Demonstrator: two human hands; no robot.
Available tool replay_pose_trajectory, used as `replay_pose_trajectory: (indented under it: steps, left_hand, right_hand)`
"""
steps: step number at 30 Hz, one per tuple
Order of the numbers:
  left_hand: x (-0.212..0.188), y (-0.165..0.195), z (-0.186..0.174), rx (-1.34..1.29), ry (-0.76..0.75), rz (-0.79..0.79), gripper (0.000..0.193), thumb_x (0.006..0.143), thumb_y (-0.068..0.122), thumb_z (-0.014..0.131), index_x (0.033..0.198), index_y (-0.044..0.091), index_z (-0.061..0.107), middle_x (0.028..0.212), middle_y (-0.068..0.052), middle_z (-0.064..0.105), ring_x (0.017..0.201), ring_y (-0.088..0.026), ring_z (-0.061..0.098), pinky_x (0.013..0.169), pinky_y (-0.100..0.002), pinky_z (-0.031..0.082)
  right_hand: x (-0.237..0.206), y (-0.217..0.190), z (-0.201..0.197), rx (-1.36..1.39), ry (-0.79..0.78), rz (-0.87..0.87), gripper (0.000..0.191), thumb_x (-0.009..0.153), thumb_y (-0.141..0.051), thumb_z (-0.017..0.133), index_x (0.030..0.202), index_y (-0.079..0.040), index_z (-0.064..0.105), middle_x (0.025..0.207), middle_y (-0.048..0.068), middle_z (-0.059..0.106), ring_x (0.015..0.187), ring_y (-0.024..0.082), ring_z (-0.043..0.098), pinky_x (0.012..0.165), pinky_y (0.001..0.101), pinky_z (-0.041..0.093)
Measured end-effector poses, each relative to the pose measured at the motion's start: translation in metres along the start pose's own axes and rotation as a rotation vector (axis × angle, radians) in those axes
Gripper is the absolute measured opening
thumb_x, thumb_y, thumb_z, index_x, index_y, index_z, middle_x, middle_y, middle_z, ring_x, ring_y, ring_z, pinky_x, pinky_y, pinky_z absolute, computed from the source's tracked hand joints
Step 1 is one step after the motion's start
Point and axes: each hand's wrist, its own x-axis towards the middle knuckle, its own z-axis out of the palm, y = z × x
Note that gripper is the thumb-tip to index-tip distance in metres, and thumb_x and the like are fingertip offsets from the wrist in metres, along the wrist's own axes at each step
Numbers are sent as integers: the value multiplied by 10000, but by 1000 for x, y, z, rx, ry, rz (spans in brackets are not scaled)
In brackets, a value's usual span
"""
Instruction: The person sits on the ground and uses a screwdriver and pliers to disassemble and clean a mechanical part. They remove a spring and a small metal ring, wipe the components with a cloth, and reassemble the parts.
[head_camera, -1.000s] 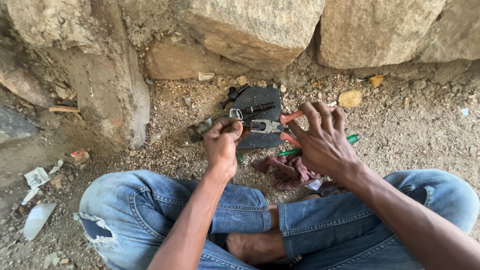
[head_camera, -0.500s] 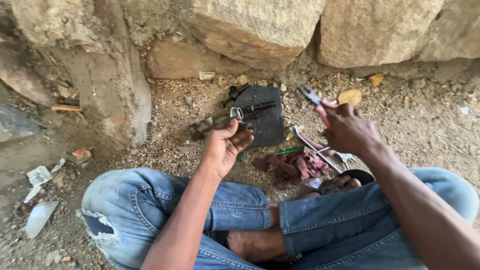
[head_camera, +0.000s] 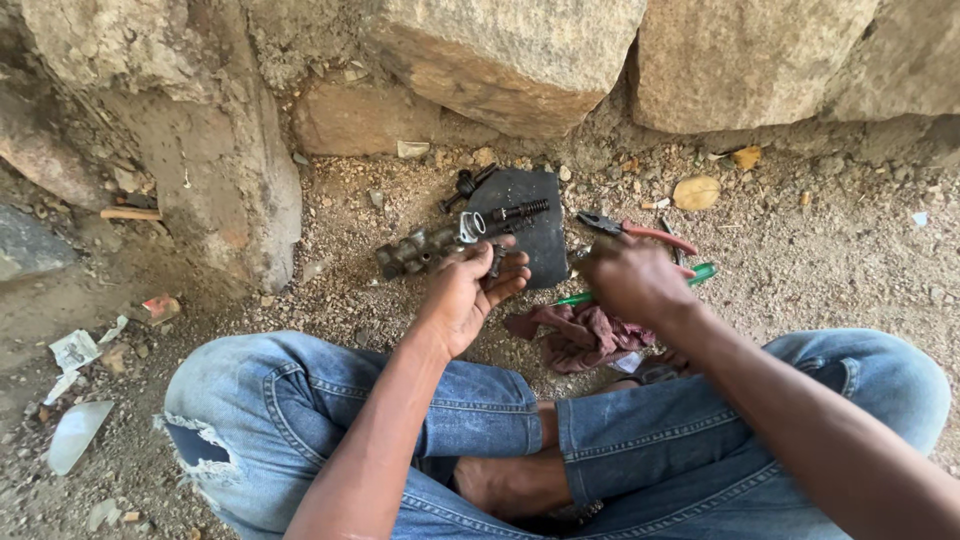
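Left hand (head_camera: 470, 295) cradling metal cylinder (head_camera: 425, 250), right hand (head_camera: 625, 280) gripping pliers (head_camera: 640, 232)

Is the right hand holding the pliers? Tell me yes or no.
Yes: the right hand is closed around the red-handled pliers, whose jaws stick out to the left above the knuckles.

We saw bare gravelly ground (head_camera: 860, 260) at the foot of large stones (head_camera: 500, 50), strewn with a black rubber sheet (head_camera: 540, 230), a crumpled maroon rag (head_camera: 575, 335), a green-handled tool (head_camera: 700, 272), white paper scraps (head_camera: 75, 350) and dry leaves (head_camera: 697, 192).
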Motion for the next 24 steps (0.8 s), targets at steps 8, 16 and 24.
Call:
replay_pose_trajectory:
  steps: [8,16,24]
  left_hand:
    - [-6,3,7,-18,-94,-30,328,1050,134,411,1232,-19,636,1001,-180,738,879,-245,741,784,-351,634]
    - [0,-6,-7,-47,-67,-23,319,997,101,440,1177,-53,654,849,-128,705,713,-185,687,636,-321,600]
    - [9,-20,-6,-12,-25,-25,248,971,176,477,1022,10,655,642,25,489,537,-77,406,511,-262,399]
  right_hand:
    - [4,-9,11,-86,-76,-121,181,908,-107,685,1074,-133,752,1226,132,686,936,229,693,647,344,646]
    - [0,16,-7,556,-180,162,211,919,-268,675,1068,-139,750,896,95,789,694,148,702,653,318,570]
    - [-8,39,-2,862,129,131,296,956,-159,592,1200,-163,760,977,103,798,648,154,668,542,338,546]
